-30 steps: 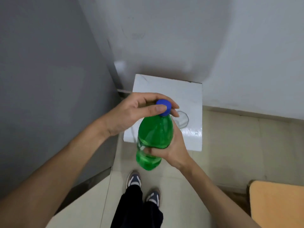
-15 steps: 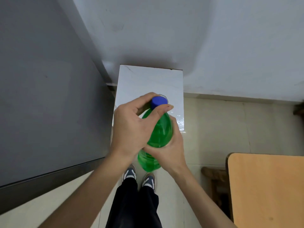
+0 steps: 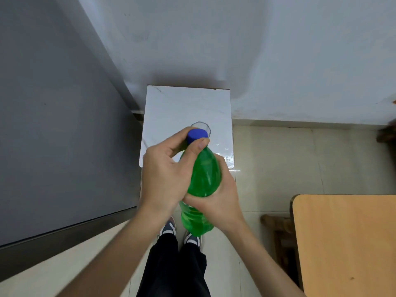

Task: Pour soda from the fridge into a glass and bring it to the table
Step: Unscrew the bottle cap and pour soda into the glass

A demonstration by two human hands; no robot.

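Uncapping step: right hand [image 3: 216, 202] gripped the green bottle [image 3: 203, 176] mid-body, held over the floor before the white stand [image 3: 167, 108], left hand [image 3: 165, 170] pinched the blue cap [image 3: 197, 134] (still on); next, likely twisting it off and pouring into the glass [image 3: 201, 126].

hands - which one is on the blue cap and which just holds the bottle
The left hand pinches the blue cap between thumb and fingers. The right hand only wraps the green bottle around its middle, steadying it.
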